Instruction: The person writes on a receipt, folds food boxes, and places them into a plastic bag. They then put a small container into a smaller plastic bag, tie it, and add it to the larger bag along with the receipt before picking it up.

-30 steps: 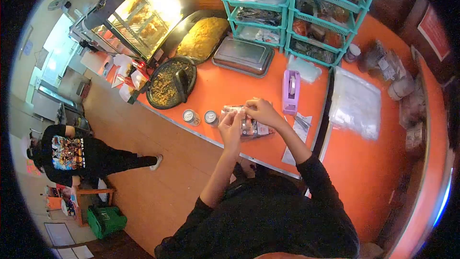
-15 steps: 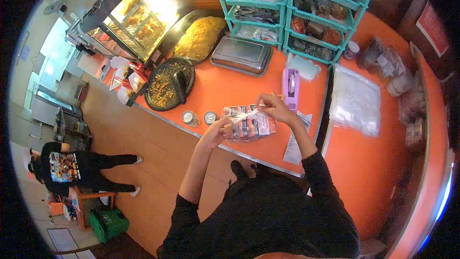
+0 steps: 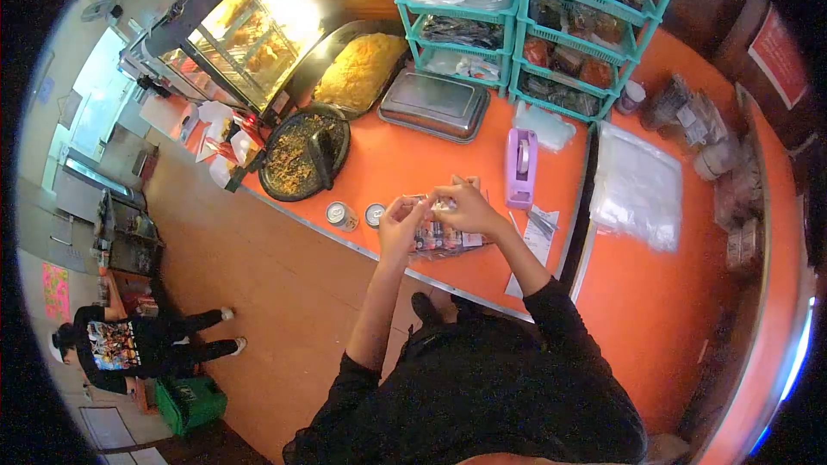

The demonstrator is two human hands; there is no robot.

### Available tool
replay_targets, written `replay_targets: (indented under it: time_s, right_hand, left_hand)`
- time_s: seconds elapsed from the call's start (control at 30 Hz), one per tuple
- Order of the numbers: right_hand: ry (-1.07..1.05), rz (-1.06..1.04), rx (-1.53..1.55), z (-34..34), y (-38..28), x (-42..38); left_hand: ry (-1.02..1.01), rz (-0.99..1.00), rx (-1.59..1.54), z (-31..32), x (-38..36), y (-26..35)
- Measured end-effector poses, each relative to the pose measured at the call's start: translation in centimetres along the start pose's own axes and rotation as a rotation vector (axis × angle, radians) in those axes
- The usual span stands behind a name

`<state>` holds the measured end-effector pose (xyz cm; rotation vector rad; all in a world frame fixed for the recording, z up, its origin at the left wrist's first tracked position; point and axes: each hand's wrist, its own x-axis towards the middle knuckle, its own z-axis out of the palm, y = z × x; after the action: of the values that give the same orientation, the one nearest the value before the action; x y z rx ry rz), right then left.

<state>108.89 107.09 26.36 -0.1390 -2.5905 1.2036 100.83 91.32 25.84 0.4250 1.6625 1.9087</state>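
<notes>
A clear plastic bag (image 3: 438, 241) with dark, orange and white printed packs inside sits at the orange counter's front edge. Above it, my left hand (image 3: 401, 220) and my right hand (image 3: 465, 208) are close together. The fingers of both are pinched on the bag's gathered top, which they partly cover. Two drink cans, one (image 3: 341, 216) nearer the edge and the other (image 3: 374, 214) beside my left hand, stand upright to the left. To the right of my right hand is a purple tape dispenser (image 3: 521, 168), with a printed receipt (image 3: 537, 245) lying below it.
A black pan of chopped food (image 3: 291, 159), a lidded metal tray (image 3: 435, 103) and a heated display case (image 3: 245, 43) line the counter's back. Teal racks (image 3: 560, 77) hold packaging. Clear bags (image 3: 637, 185) lie on the right. Another person (image 3: 129, 340) stands at far left.
My hands have moved closer together over the bag, drawing its top up between the fingers. At far left, the other person has shifted and the view of them has changed slightly.
</notes>
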Motion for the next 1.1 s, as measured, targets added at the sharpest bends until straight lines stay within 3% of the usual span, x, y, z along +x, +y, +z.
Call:
replay_targets:
  time_s: [0.17,0.23,0.3,0.43,0.53,0.6,0.63,0.73,0.8,0.93,1.0,1.03,1.1]
  right_hand:
    - [0.073,0.086,0.021,1.4,1.4,0.2]
    - [0.079,0.058,0.238,1.9,2.4,0.5]
    - [0.100,0.096,0.196,1.7,1.7,0.3]
    - [0.234,0.127,0.029,1.5,1.6,0.1]
    - [0.122,0.160,0.196,1.0,2.2,0.0]
    - [0.125,0.133,0.208,1.0,2.4,0.0]
    - [0.127,0.104,0.222,1.1,2.4,0.0]
    - [0.098,0.092,0.225,0.7,1.5,-0.2]
    - [0.071,0.080,0.158,0.5,1.4,-0.2]
    - [0.001,-0.023,0.086,0.6,2.9,0.0]
    - [-0.038,-0.053,0.062,0.2,3.7,0.4]
    - [-0.075,-0.087,0.036,0.0,3.8,0.5]
    - [-0.072,-0.073,0.054,-0.3,3.8,0.7]
  left_hand:
    - [0.023,0.039,-0.019,0.8,-0.5,0.3]
    - [0.041,0.091,-0.013,0.6,-0.5,-0.1]
    - [0.006,0.220,0.141,0.0,-0.4,-1.4]
    - [0.099,0.174,0.315,0.2,-1.4,-1.9]
    - [0.088,0.166,0.525,0.4,-1.7,-1.6]
    - [0.229,0.517,0.814,0.9,-1.7,-1.4]
    - [0.229,0.517,0.815,1.2,-1.4,-1.2]
    - [0.231,0.479,0.662,1.5,-0.8,-0.9]
    - [0.165,0.308,0.470,1.2,-0.3,-1.4]
    - [0.150,0.280,0.283,0.8,0.1,-2.3]
    - [-0.037,-0.034,-0.048,0.4,0.2,-1.5]
    - [-0.033,-0.035,-0.047,0.3,0.0,-0.8]
    - [-0.118,-0.233,-0.202,0.4,-0.2,0.6]
